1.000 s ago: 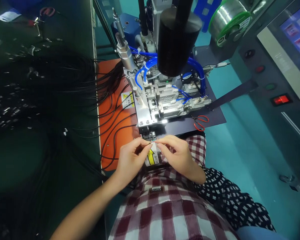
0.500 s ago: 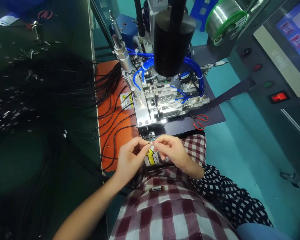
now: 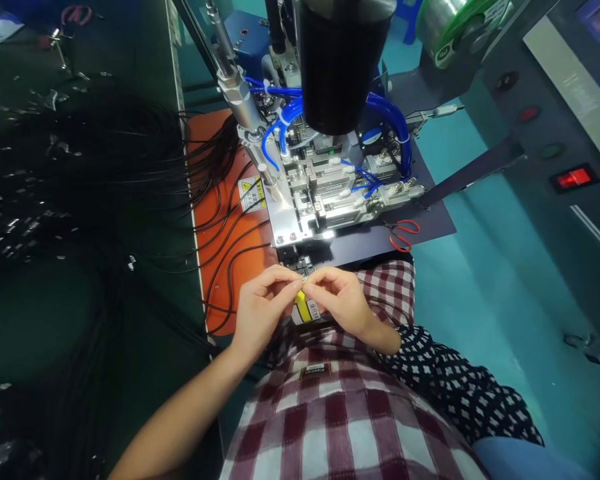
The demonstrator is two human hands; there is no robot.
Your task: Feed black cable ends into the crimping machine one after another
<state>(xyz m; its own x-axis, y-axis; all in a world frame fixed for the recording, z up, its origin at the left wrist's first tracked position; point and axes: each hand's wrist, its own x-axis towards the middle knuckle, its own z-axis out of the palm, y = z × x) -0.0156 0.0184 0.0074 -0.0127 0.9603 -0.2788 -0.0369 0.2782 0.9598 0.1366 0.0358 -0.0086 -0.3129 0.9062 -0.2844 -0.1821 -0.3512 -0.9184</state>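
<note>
My left hand point(image 3: 261, 308) and my right hand point(image 3: 344, 303) meet fingertip to fingertip in front of the machine's metal fixture point(image 3: 286, 223). Each thumb is pressed to its forefinger in a pinch. A tiny pale bit shows between the fingertips, too small to name. Just beyond them sits a small dark clamp block point(image 3: 305, 262) at the fixture's near end. Below the fingers is a label with a yellow arrow point(image 3: 305, 310), partly covered by the hands. Thin black cables point(image 3: 230, 263) run across the orange board point(image 3: 215, 287) to the left of my left hand.
Red-handled snips point(image 3: 405, 235) lie on the dark base plate right of the fixture. A black cylinder point(image 3: 345, 67) hangs above it, with blue air tubes point(image 3: 405, 133) around. A solder wire spool point(image 3: 443, 33) and a red switch point(image 3: 573, 179) are at right. Bundled cables point(image 3: 115, 153) cover the left table.
The camera view has shifted slightly. My right-hand fingers have drawn in closer beside the left fingertips. Both hands keep their pinch at the same spot before the fixture.
</note>
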